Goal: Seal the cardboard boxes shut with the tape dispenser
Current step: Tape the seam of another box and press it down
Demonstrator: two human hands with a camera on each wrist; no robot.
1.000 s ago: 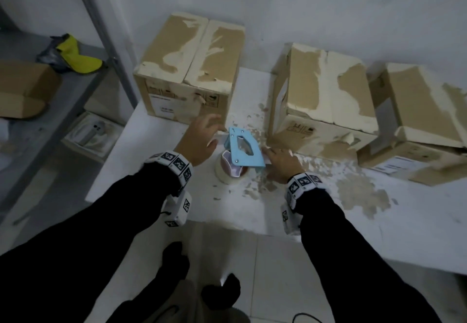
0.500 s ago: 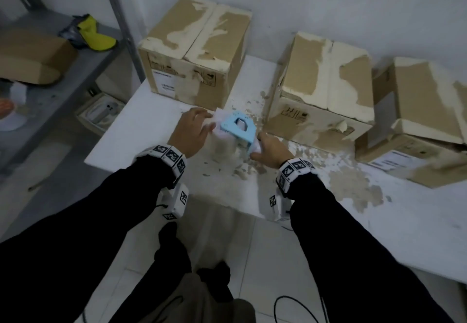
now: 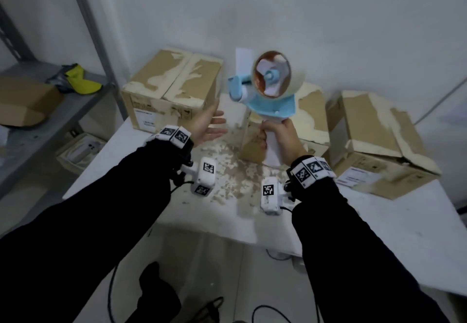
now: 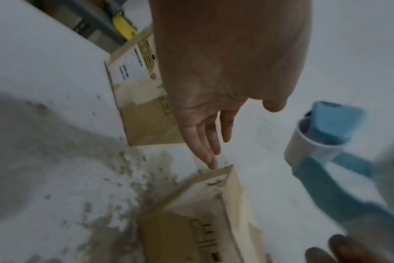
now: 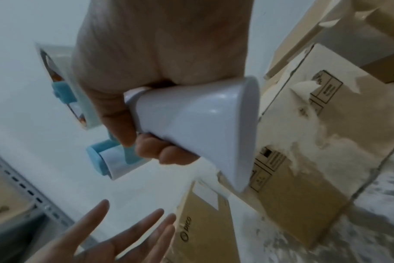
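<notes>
The right hand (image 3: 276, 133) has its grip clenched round the white flared handle of the blue-and-white plastic tape dispenser (image 3: 267, 87), holding it upright in the air above the white tabletop (image 3: 379, 234), its roll of clear tape facing the head camera and a strip of tape standing up from the top. The left hand (image 3: 207, 126) is released, palm up and fingers spread, just beside the dispenser and touching nothing. Three worn brown cardboard boxes stand along the wall: the left box (image 3: 171, 90), the middle box (image 3: 310, 118) behind the dispenser, and the right box (image 3: 379, 140), all with flaps folded down and no fresh tape visible. The step in hand looks like readying the dispenser; sealing seems not yet begun. Next, the free tape end probably needs bringing down onto a box edge, the left hand steadying the flaps.
</notes>
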